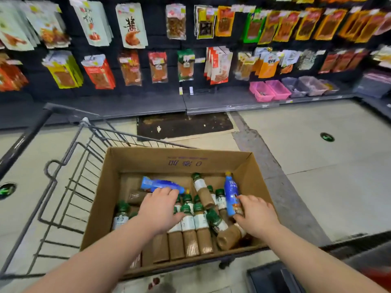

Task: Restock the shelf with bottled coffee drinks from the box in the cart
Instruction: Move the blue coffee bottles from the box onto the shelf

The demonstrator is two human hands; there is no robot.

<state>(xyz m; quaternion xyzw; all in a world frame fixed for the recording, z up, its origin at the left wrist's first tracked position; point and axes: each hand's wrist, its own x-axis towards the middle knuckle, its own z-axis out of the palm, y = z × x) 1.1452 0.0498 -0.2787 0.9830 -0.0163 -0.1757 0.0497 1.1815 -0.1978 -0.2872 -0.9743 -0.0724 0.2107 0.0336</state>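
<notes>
An open cardboard box (173, 160) sits in a wire shopping cart (69, 166). Inside lie several brown coffee bottles (200, 233) with green caps and white labels, plus two blue bottles. My right hand (257, 214) grips the lower end of the upright blue bottle (231, 192) at the box's right side. My left hand (159, 208) reaches down over the coffee bottles, its fingertips touching the blue bottle lying on its side (160, 184). Whether the left fingers hold a bottle is hidden under the hand.
A dark bottom shelf (190, 102) runs along the far side, with hanging snack packets (131, 25) above. Pink baskets (268, 89) and grey bins stand at the right on the shelf. A dark floor patch (184, 124) lies beyond the cart.
</notes>
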